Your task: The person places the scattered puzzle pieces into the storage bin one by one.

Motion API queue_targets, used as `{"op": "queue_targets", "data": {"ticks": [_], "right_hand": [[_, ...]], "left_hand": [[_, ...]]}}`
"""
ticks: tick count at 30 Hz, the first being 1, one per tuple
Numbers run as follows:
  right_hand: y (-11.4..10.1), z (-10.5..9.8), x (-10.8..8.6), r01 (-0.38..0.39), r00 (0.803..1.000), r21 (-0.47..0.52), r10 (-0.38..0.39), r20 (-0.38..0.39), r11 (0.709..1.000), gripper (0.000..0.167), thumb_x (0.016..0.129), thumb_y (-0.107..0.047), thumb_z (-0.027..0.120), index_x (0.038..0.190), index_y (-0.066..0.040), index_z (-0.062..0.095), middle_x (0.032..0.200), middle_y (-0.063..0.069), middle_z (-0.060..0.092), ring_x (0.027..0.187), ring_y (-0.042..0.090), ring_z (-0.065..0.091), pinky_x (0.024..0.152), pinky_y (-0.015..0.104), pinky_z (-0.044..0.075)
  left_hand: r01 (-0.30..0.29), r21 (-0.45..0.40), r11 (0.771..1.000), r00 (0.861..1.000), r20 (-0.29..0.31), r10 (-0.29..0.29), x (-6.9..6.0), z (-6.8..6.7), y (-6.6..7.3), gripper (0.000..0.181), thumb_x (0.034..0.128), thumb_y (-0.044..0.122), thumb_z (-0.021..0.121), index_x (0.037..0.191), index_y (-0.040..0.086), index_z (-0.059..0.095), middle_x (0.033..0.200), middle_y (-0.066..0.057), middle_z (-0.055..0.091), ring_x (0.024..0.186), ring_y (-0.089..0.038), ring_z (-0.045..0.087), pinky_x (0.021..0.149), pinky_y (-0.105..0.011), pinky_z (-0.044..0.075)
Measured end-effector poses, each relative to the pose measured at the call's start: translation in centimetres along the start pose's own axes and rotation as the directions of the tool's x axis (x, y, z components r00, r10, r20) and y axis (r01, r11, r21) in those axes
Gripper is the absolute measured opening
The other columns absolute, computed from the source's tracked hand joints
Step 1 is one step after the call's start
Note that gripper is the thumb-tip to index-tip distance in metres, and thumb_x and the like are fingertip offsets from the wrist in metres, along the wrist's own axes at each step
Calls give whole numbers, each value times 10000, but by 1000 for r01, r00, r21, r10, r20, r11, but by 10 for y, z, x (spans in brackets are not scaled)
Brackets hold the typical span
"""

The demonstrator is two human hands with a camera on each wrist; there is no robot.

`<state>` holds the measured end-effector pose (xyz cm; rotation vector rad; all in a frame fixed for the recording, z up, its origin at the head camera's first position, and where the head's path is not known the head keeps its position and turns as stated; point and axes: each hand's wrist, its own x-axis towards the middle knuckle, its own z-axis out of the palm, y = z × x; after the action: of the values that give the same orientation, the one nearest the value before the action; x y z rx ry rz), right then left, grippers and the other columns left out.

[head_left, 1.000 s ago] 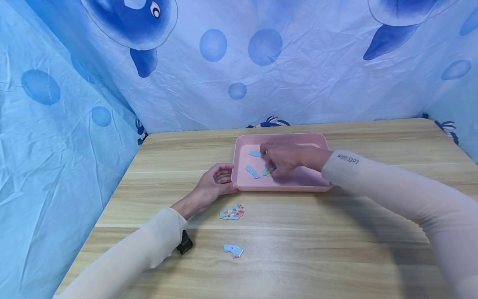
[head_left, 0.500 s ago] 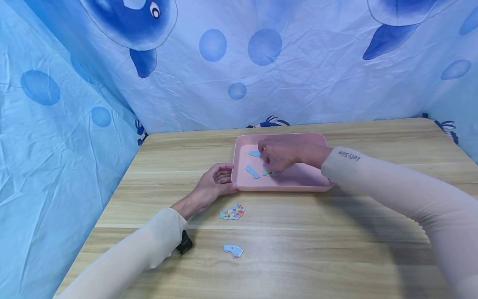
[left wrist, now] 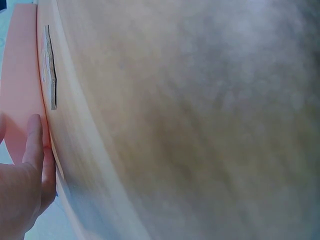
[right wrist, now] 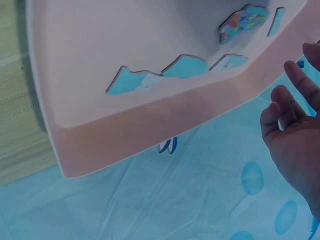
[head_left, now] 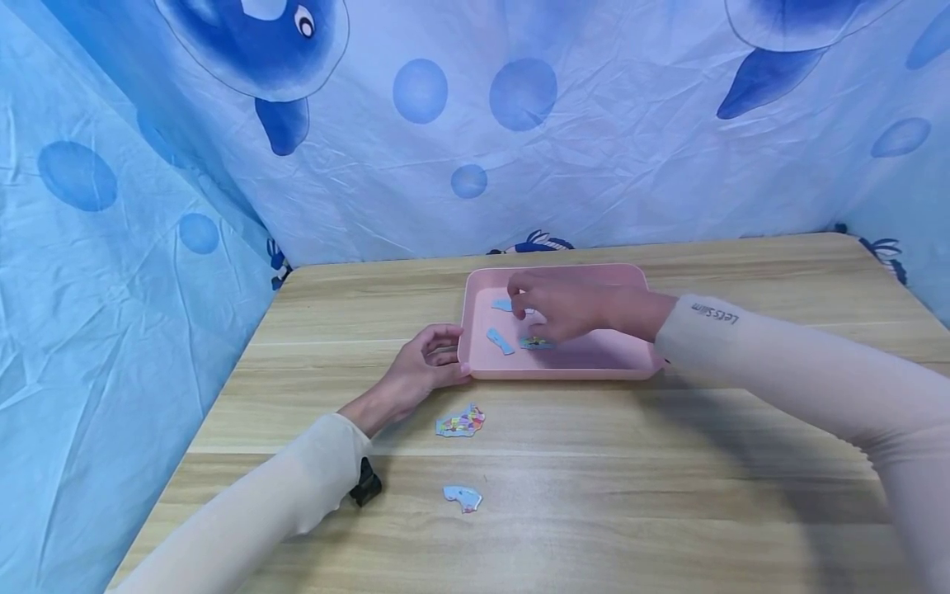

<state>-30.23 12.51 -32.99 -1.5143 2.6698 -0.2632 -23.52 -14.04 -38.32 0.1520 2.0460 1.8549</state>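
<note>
A pink tray (head_left: 616,351) holds several flat puzzle pieces. My left hand (head_left: 425,367) touches its left wall with outstretched fingers, the thumb at the near corner; in the left wrist view the fingers (left wrist: 35,142) lie along the pink wall. Over the tray hovers my right hand (head_left: 560,307), fingers loosely bent, nothing visible between them. Below it lies a multicoloured map-like piece (head_left: 536,343), partly covered in the head view and whole in the right wrist view. A narrow blue piece (head_left: 500,341) and another blue piece (head_left: 502,305) are beside it.
On the wooden table (head_left: 668,495), in front of the tray, lie a multicoloured piece (head_left: 461,421) and a curved light-blue piece (head_left: 463,497). More blue pieces (right wrist: 185,67) line the tray's far side. A blue patterned curtain (head_left: 594,165) hangs behind the table.
My right hand has shifted slightly left, its fingers spreading a little off the multicoloured piece in the tray, which shows more. My left hand has stayed at the tray's edge.
</note>
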Motion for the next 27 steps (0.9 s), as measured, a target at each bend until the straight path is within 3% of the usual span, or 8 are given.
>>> {"op": "queue_targets", "data": {"ticks": [8,16,27], "right_hand": [[-17,3,-6,61,992,-27,-64,-113,998,167,861,-139,690,1012,-70,671,1193,124,525,1007,242,526,875,361,520],[-38,6,-13,71,991,14,-69,-111,997,191,905,-225,652,1054,-106,655,1212,88,505,983,205,546,855,320,539],[-68,13,-15,157,980,-4,-156,-125,988,233,906,-264,648,1104,-144,616,1233,57,490,966,168,514,839,320,518]], "left_hand": [[-1,-9,1000,1000,4,1,0,0,1,631,831,-84,687,1381,49,408,1385,-152,456,1225,-329,512,889,-358,580],[-1,-16,1000,1000,11,1,0,0,0,627,838,-86,678,1384,39,397,1390,-163,444,1240,-334,503,887,-371,581],[-8,-7,1000,1000,8,8,0,0,0,631,827,-81,694,1375,39,406,1377,-153,458,1232,-316,516,900,-354,575]]}}
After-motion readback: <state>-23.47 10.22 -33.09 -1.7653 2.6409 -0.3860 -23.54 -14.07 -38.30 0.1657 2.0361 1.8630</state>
